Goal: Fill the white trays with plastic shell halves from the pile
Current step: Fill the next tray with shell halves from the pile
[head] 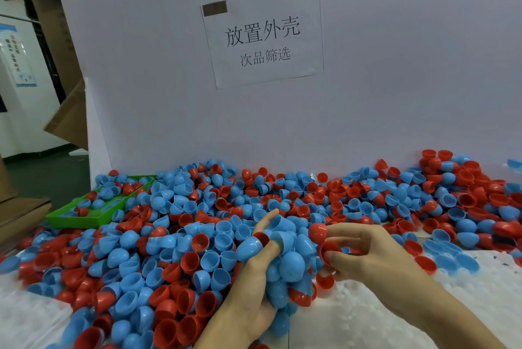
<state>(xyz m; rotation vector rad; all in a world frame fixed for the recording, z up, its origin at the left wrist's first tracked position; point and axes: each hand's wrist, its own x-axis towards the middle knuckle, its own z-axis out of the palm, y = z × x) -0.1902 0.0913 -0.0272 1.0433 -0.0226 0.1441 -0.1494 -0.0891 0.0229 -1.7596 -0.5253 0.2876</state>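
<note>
A big pile of red and blue plastic shell halves (180, 238) covers the table from left to right. My left hand (254, 286) cradles a heap of mostly blue shells (285, 264) against its palm, fingers curled up round them. My right hand (367, 252) pinches red shell halves (324, 247) just right of that heap, with another red shell (317, 231) at its fingertips. White trays (409, 317) lie under my forearms at the lower right, and another white tray (25, 317) lies at the lower left; their pockets are blurred.
A green tray (93, 217) with several shells stands at the back left. A white board with a paper sign (264, 35) walls off the back. Cardboard boxes (67, 120) stand at the left, beyond the table's edge.
</note>
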